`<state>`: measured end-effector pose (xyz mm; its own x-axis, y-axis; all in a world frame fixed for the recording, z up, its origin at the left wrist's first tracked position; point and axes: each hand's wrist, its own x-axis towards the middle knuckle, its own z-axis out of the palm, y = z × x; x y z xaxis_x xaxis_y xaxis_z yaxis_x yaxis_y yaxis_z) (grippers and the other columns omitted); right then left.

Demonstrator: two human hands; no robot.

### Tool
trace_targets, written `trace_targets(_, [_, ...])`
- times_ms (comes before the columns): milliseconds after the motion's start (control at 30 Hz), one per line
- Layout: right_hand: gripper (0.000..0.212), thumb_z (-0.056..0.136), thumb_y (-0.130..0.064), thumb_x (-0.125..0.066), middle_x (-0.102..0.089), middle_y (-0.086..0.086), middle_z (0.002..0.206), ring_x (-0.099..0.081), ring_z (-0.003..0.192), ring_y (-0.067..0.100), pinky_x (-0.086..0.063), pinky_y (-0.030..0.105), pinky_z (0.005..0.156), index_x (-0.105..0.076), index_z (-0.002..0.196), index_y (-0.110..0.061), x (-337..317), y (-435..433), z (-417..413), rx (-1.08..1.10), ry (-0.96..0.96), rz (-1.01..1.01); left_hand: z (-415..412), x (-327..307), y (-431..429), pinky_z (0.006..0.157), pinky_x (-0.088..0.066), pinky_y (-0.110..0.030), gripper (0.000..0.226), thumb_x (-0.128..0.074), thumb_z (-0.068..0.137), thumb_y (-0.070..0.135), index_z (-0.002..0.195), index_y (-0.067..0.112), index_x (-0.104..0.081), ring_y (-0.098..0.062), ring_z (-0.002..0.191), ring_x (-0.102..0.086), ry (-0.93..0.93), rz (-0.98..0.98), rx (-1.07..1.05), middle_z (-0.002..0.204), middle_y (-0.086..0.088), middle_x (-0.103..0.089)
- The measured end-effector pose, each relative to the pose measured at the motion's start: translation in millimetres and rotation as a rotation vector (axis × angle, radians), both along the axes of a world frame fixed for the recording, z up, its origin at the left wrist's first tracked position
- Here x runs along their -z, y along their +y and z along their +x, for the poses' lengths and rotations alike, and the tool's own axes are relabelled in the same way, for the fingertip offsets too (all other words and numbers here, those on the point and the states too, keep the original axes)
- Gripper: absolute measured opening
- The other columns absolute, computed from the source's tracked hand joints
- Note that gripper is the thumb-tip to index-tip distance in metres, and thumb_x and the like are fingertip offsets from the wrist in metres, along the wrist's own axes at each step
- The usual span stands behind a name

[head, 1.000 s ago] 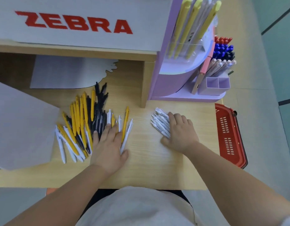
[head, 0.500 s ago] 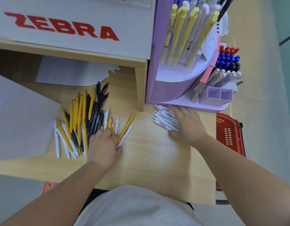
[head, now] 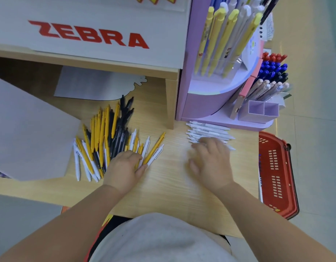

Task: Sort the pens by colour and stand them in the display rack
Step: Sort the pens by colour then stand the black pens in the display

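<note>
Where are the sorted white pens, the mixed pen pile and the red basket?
white pens (head: 208, 130): head view, on a barrel in the middle of the stack.
mixed pen pile (head: 106, 137): head view, near the middle of the pile.
red basket (head: 276, 173): head view, on its slotted red surface.

left hand (head: 125, 167) fingers curled | right hand (head: 212, 163) palm down, blurred

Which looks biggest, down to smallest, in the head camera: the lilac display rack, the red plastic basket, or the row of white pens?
1. lilac display rack, even with its top cut off by the frame
2. red plastic basket
3. row of white pens, clearly smallest
</note>
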<state>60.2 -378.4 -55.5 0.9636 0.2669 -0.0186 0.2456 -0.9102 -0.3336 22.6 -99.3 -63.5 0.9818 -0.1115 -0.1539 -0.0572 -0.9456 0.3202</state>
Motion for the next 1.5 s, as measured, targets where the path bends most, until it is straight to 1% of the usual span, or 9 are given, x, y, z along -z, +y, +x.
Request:
trace_targets(167, [0.051,0.091,-0.037,-0.055,-0.054,0.002,0.116,-0.05,0.109,0.022,-0.045,0.036,0.091,-0.044,0.14,-0.03,-6.3,71.4,-24.9,-0.149,0.537,0.222,-10.2,-2.6,26.5,0.066,-0.056,-0.037,0.035,-0.082,0.077,0.022,0.107,0.008,-0.07,-0.028,0.082,-0.063,-0.049,-0.003,-0.099,0.094,-0.007,-0.062])
trace_targets(267, [0.051,0.095,-0.042,-0.052,-0.052,0.002,0.118,-0.052,0.109,0.022,-0.046,0.035,0.088,-0.038,0.144,-0.034,-0.4,102.3,-23.3,-0.175,0.648,0.204,-11.2,-3.9,36.2,0.062,-0.055,-0.035,0.038,-0.082,0.077,0.028,0.108,0.01,-0.07,-0.027,0.078,-0.063,0.002,0.001,-0.148,0.091,-0.005,-0.062])
trace_targets(500, [0.019,0.095,-0.035,-0.05,-0.055,0.001,0.103,-0.061,0.086,0.024,-0.044,0.031,0.062,-0.056,0.11,-0.026,10.6,124.0,-22.5,-0.114,0.49,0.048,9.4,-14.1,25.2,0.062,-0.053,-0.033,0.025,-0.067,0.086,0.036,0.09,0.012,-0.07,-0.024,0.071,-0.062,0.151,0.046,-0.188,0.09,-0.005,-0.063])
trace_targets(700, [0.017,0.094,-0.037,-0.048,-0.057,0.004,0.089,-0.059,0.075,0.03,-0.048,0.034,0.059,-0.055,0.097,-0.021,8.2,119.4,-23.5,0.075,0.439,-0.049,21.9,-16.0,25.4,0.054,-0.037,-0.027,0.025,-0.055,0.093,0.032,0.081,0.012,-0.063,-0.02,0.068,-0.054,0.218,0.063,-0.184,0.084,-0.004,-0.058])
trace_targets(867, [0.005,0.087,-0.023,-0.053,-0.057,0.005,0.08,-0.057,0.071,0.028,-0.046,0.033,0.058,-0.055,0.088,-0.018,8.6,115.0,-18.0,0.165,0.487,-0.034,16.5,-19.9,42.0,0.053,-0.052,-0.034,0.022,-0.063,0.088,0.026,0.071,0.012,-0.065,-0.02,0.058,-0.061,0.28,-0.251,-0.358,0.061,-0.002,-0.063])
trace_targets(1033, [0.008,0.087,-0.016,-0.061,-0.055,-0.013,0.061,-0.054,0.061,0.006,-0.039,0.024,0.056,-0.068,0.089,-0.018,0.4,135.2,-10.0,0.304,0.408,0.338,-4.3,-37.9,54.7,0.057,-0.046,-0.023,0.01,-0.068,0.09,0.023,0.081,0.019,-0.071,-0.012,0.062,-0.067,0.403,-0.623,-0.642,0.07,0.003,-0.07])
trace_targets(1100, [0.009,0.088,-0.022,-0.062,-0.058,-0.013,0.062,-0.058,0.063,0.008,-0.042,0.023,0.057,-0.071,0.088,-0.02,-0.6,147.4,-1.8,0.367,0.403,0.348,-12.9,-43.9,56.3,0.058,-0.045,-0.023,0.01,-0.068,0.091,0.023,0.082,0.02,-0.072,-0.012,0.06,-0.068,0.439,-0.714,-0.711,0.07,0.001,-0.071])
trace_targets(1267, [0.024,0.09,-0.045,-0.06,-0.066,-0.002,0.078,-0.061,0.072,0.018,-0.053,0.031,0.062,-0.069,0.082,-0.025,5.4,163.2,12.4,0.401,0.518,0.116,-29.6,-46.4,62.6,0.06,-0.044,-0.019,0.007,-0.068,0.09,0.023,0.085,0.021,-0.072,-0.01,0.062,-0.068,0.439,-0.73,-0.753,0.068,0.003,-0.07])
trace_targets(1500, [0.017,0.081,-0.041,-0.061,-0.061,-0.002,0.083,-0.06,0.07,0.019,-0.051,0.03,0.06,-0.064,0.079,-0.024,7.3,173.6,9.5,0.367,0.511,0.023,-30.6,-47.7,65.7,0.063,-0.047,-0.023,0.006,-0.069,0.09,0.023,0.084,0.022,-0.071,-0.013,0.064,-0.069,0.417,-0.741,-0.771,0.068,0.004,-0.068])
